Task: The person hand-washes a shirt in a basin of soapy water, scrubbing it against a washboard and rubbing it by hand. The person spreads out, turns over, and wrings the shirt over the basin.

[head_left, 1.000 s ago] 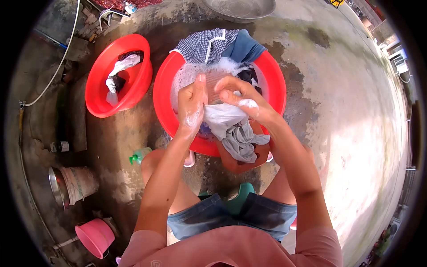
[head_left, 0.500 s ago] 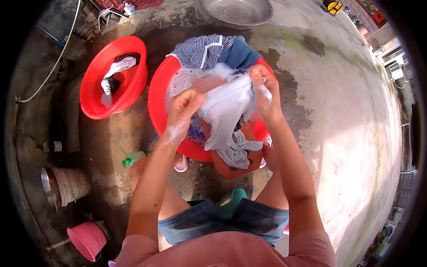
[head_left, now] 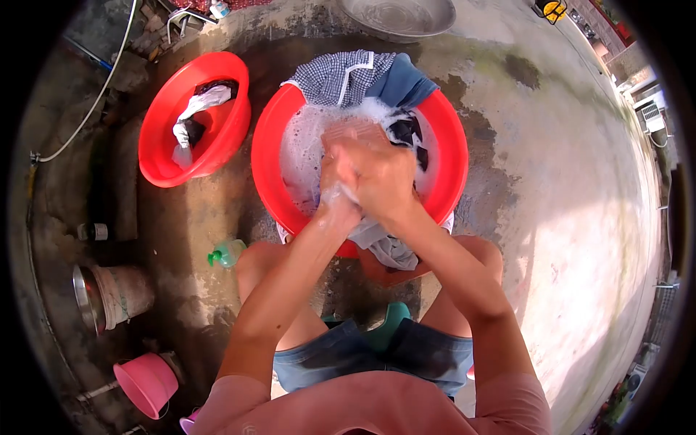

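My left hand (head_left: pixel 338 177) and my right hand (head_left: pixel 388 180) are pressed together, closed, over a ridged reddish-brown washboard (head_left: pixel 354 133). Both grip a light grey wet garment (head_left: pixel 388 246). Most of its cloth is hidden under my hands, and its lower end hangs toward me over the board. The washboard leans in a large red basin (head_left: pixel 269 170) of foamy water. A dark piece of clothing (head_left: pixel 407 132) lies in the suds to the right of my hands. Foam clings to my left wrist.
A checked garment (head_left: pixel 330 78) and a blue cloth (head_left: pixel 401 81) drape over the far rim. At left stand a second red basin (head_left: pixel 156 138) with clothes, a green-topped pump bottle (head_left: pixel 228 253), a bucket (head_left: pixel 125 296) and a pink bucket (head_left: pixel 145 384). A metal basin (head_left: pixel 406 32) sits beyond.
My hands have come together and down onto the washboard from a spread hold. The grey garment, stretched between them before, is now bunched beneath them. The view has shifted slightly.
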A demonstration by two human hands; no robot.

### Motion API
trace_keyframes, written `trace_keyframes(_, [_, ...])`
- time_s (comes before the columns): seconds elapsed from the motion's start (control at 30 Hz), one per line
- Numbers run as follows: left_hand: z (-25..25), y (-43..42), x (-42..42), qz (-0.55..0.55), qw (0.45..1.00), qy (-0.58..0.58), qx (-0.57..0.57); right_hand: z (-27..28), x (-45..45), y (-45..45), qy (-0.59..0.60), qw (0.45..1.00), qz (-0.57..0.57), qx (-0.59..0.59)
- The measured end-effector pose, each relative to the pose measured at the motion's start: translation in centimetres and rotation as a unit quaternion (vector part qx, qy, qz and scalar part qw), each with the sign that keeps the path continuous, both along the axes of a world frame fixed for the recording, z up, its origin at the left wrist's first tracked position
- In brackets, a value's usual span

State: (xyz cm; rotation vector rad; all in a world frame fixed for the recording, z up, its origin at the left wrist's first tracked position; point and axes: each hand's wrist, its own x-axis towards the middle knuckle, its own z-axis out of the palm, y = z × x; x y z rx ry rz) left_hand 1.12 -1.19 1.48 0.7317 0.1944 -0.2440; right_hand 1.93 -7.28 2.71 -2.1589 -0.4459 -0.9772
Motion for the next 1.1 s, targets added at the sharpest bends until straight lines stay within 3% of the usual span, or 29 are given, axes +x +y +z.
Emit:
trace_keyframes(0.03, [-1.9, -0.1, 0.1, 0.012, 0.999, -0.043, -0.015, 1.6, -2.5, 1.3, -0.025, 0.996, 0.042, -0.070])
trace_keyframes(0.07, [-3.8, 0.2, -0.5, 0.021, 0.996, -0.078, -0.025, 1.2, -2.4, 1.1, -0.011, 0.997, 0.035, -0.070])
trace_keyframes(0.13, [-3.4, 0.4, -0.7, 0.007, 0.998, -0.067, -0.013, 0.1, 0.0, -1.0, 0.011, 0.997, 0.016, -0.071])
trace_keyframes(0.17, [-0.8, 0.1, -0.4, -0.014, 1.000, -0.020, 0.007, -0.6, 2.1, -2.6, 0.054, 0.996, -0.042, -0.055])
trace_keyframes(0.23, [1.2, 0.6, -0.5, -0.029, 0.998, 0.024, 0.056, 1.0, -1.3, -0.9, -0.001, 0.999, -0.012, -0.037])
trace_keyframes(0.27, [1.1, 0.4, -0.1, -0.030, 1.000, 0.005, -0.002, 1.8, -1.6, 0.8, -0.036, 0.999, 0.008, -0.031])
trace_keyframes(0.3, [0.2, 0.6, -0.6, -0.032, 0.998, -0.003, -0.054, -2.0, 0.5, 3.2, 0.035, 0.986, -0.162, 0.036])
trace_keyframes(0.33, [-0.6, 0.8, -1.3, -0.034, 0.994, -0.007, -0.104, -5.4, 2.5, 5.5, 0.128, 0.938, -0.304, 0.106])
trace_keyframes(0.37, [-1.0, 0.8, -1.4, -0.040, 0.987, -0.017, -0.157, -2.9, 2.0, 0.6, 0.079, 0.982, -0.167, 0.026])
trace_keyframes(0.4, [-0.9, 0.7, -1.1, -0.048, 0.994, -0.001, -0.100, -1.1, 1.6, -2.0, 0.027, 0.998, -0.023, -0.057])
trace_keyframes(0.47, [-0.4, 0.4, -0.4, -0.065, 0.997, 0.031, 0.013, 0.2, 0.1, -1.4, 0.018, 0.997, -0.010, -0.068])
trace_keyframes(0.53, [-0.1, 0.1, -0.3, -0.033, 0.999, 0.037, -0.005, 1.1, -1.2, -0.5, -0.001, 0.996, 0.011, -0.085])
trace_keyframes(0.6, [-0.1, 0.5, -1.5, -0.007, 0.998, 0.059, -0.008, 0.7, -1.2, -0.8, 0.072, 0.996, 0.005, -0.057])
trace_keyframes(0.63, [0.3, 0.0, -0.4, 0.001, 0.993, 0.098, 0.065, 0.2, 0.7, -2.7, 0.142, 0.989, -0.010, -0.033])
trace_keyframes(0.67, [0.1, 0.7, -0.1, 0.000, 0.987, 0.030, 0.159, -0.1, 1.6, -4.0, 0.212, 0.977, -0.024, -0.008])
trace_keyframes(0.7, [0.1, 1.8, 0.5, -0.002, 0.968, -0.042, 0.249, 0.7, 1.3, -4.6, 0.296, 0.950, 0.043, 0.091])
trace_keyframes(0.77, [0.2, 2.5, 1.5, 0.067, 0.893, -0.145, 0.420, 0.3, 1.0, -5.9, 0.330, 0.916, 0.154, 0.169])
trace_keyframes(0.8, [0.1, 2.9, 1.6, 0.056, 0.876, -0.183, 0.442, 0.4, 0.9, -5.9, 0.344, 0.891, 0.209, 0.210])
trace_keyframes(0.83, [-0.1, 3.2, 1.9, 0.046, 0.857, -0.224, 0.462, 1.1, -0.3, -5.7, 0.468, 0.791, 0.255, 0.301])
trace_keyframes(0.87, [-0.3, 3.4, 2.1, 0.033, 0.836, -0.263, 0.481, 1.2, -0.1, -6.0, 0.502, 0.775, 0.286, 0.256])
trace_keyframes(0.93, [0.1, 3.8, 1.7, -0.081, 0.863, -0.245, 0.435, 1.5, -0.4, -7.0, 0.569, 0.731, 0.340, 0.166])
trace_keyframes(1.0, [-0.3, 4.3, 1.6, -0.164, 0.896, -0.258, 0.323, 1.7, -1.2, -7.6, 0.544, 0.688, 0.347, 0.333])
trace_keyframes(1.07, [1.3, 5.1, 1.4, -0.279, 0.862, -0.273, 0.322, 1.6, -1.3, -8.9, 0.474, 0.628, 0.388, 0.480])
trace_keyframes(1.1, [1.7, 5.4, 1.3, -0.317, 0.849, -0.274, 0.322, 2.2, -2.1, -9.1, 0.417, 0.624, 0.374, 0.544])
